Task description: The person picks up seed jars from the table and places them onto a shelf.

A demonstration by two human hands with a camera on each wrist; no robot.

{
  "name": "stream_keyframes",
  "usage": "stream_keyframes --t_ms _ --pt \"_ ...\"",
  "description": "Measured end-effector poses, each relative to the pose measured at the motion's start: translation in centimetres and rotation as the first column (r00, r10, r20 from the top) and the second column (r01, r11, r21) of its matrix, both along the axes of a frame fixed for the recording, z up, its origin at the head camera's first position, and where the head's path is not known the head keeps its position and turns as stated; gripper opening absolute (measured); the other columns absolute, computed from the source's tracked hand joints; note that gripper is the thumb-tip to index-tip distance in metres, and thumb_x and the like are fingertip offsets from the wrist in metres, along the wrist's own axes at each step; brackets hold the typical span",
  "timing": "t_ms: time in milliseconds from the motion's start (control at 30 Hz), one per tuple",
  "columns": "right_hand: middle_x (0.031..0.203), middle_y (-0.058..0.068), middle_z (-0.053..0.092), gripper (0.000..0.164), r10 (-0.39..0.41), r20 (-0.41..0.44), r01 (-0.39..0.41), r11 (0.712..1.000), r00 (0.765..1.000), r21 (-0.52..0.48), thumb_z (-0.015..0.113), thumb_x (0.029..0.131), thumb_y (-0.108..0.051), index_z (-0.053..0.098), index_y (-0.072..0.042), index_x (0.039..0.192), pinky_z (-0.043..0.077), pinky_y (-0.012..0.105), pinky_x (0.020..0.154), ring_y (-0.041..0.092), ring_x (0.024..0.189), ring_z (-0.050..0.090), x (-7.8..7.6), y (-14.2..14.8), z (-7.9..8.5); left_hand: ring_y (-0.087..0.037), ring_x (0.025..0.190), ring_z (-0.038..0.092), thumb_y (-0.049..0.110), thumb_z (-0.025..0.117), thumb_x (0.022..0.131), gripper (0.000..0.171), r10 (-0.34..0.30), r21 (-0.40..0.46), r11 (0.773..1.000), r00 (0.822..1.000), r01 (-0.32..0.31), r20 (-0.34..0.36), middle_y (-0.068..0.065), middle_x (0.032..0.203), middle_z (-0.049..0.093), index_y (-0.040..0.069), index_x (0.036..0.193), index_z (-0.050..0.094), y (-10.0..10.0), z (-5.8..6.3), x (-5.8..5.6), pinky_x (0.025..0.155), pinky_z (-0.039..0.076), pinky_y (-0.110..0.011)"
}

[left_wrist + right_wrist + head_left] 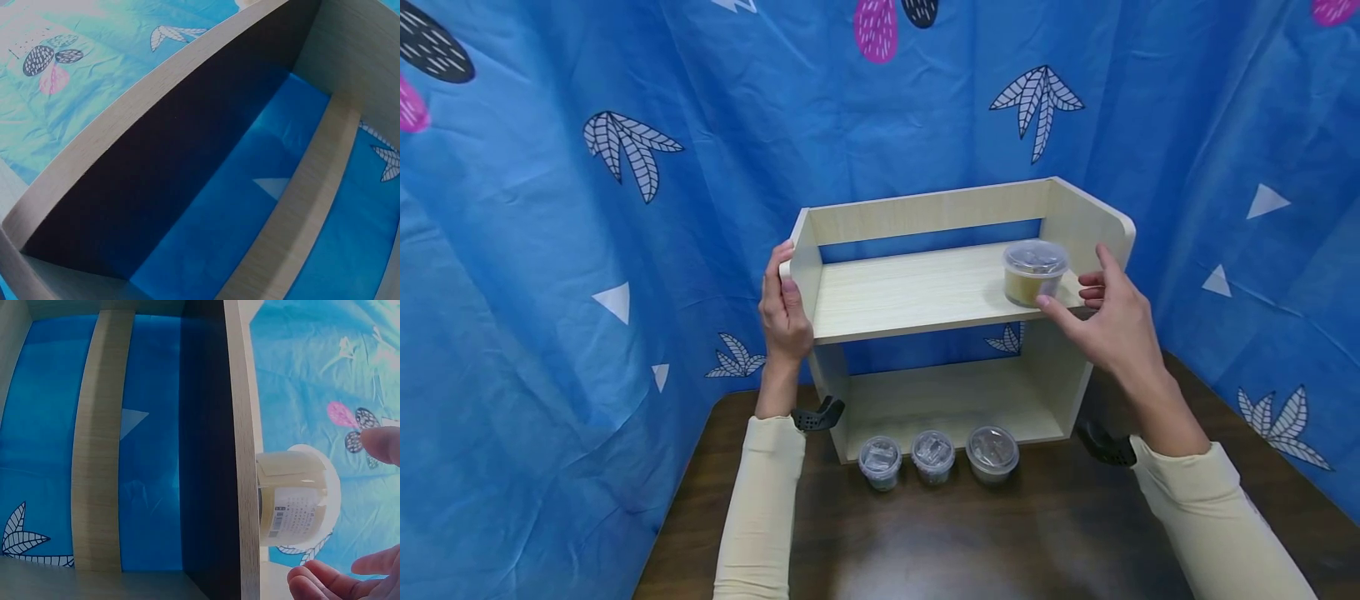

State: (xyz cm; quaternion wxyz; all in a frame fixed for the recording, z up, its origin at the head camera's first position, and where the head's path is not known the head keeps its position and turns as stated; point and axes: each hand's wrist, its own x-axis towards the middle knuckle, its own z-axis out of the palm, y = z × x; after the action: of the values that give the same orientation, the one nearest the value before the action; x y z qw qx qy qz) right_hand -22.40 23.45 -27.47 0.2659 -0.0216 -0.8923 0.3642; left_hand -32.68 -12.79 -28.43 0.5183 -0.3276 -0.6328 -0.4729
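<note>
A pale two-tier wooden shelf [917, 292] stands on the table. At its upper left side panel my left hand [786, 312] grips the front edge, thumb in front and fingers on the outer side; the left wrist view leaves this hand out. A clear lidded plastic tub [1035, 273] with yellowish contents sits upright at the right end of the top board. Its printed label [294, 509] shows in the right wrist view. My right hand [1112, 325] is beside this tub, thumb and fingers spread apart around it, with gaps between them and its wall in the right wrist view.
Two small lidded tubs [880, 462] and a slightly wider lidded tub [992, 454] stand in a row before the lower board [955, 400]. The dark wooden table [925, 542] extends toward me. Blue patterned curtain [550, 333] surrounds the back and sides.
</note>
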Motion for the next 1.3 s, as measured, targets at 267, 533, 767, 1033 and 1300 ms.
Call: stream_keyframes --t_ms 267,533,767,1033,1300 --pt "0.133 0.029 0.048 0.096 -0.013 -0.042 0.012 1.000 0.999 -0.027 0.070 0.088 -0.044 0.015 -0.009 0.158 0.044 0.066 0.092 0.047 0.118 0.051 0.8 0.4 -0.7 -0.048 0.119 0.053 -0.019 0.037 0.089 0.036 -0.008 -0.004 1.000 1.000 0.008 -0.005 -0.036 0.130 0.050 -0.017 0.124 0.045 0.2 0.6 1.0 0.099 0.046 -0.051" --pt "0.134 0.030 0.048 0.089 -0.006 -0.058 0.004 0.999 0.998 -0.045 0.070 0.089 -0.039 0.021 -0.006 0.155 0.044 0.066 0.091 0.048 0.117 0.051 1.3 0.6 -2.0 -0.048 0.120 0.053 -0.019 0.038 0.089 0.036 -0.004 0.005 1.000 1.000 0.004 -0.015 -0.034 0.131 0.051 -0.017 0.123 0.046 0.2 0.4 1.0 0.099 0.046 -0.051" --pt "0.132 0.031 0.049 0.081 -0.005 -0.082 -0.001 0.998 0.997 -0.069 0.072 0.089 -0.033 0.029 -0.003 0.151 0.044 0.066 0.091 0.050 0.115 0.052 1.8 1.0 -3.2 -0.047 0.120 0.053 -0.018 0.038 0.090 0.035 0.005 -0.003 1.000 1.000 -0.005 -0.008 -0.034 0.131 0.051 -0.018 0.124 0.045 0.2 0.6 1.0 0.100 0.046 -0.049" --pt "0.130 0.028 0.053 0.079 -0.014 -0.118 0.007 0.998 0.993 -0.060 0.075 0.087 -0.031 0.034 -0.004 0.149 0.046 0.064 0.090 0.048 0.112 0.055 2.2 1.0 -3.9 -0.042 0.123 0.054 -0.016 0.038 0.091 0.038 0.018 0.006 1.000 1.000 -0.018 -0.008 -0.028 0.135 0.052 -0.012 0.128 0.046 -0.5 -1.0 -1.7 0.099 0.046 -0.052" --pt "0.128 0.027 0.054 0.075 -0.019 -0.132 0.013 0.999 0.991 -0.043 0.074 0.088 -0.032 0.038 -0.004 0.147 0.046 0.064 0.090 0.047 0.111 0.057 2.3 0.8 -4.6 -0.028 0.127 0.054 -0.002 0.041 0.097 0.039 -0.008 0.006 1.000 1.000 0.008 -0.011 -0.014 0.141 0.053 0.002 0.135 0.049 -0.9 -1.5 -2.4 0.098 0.047 -0.048"
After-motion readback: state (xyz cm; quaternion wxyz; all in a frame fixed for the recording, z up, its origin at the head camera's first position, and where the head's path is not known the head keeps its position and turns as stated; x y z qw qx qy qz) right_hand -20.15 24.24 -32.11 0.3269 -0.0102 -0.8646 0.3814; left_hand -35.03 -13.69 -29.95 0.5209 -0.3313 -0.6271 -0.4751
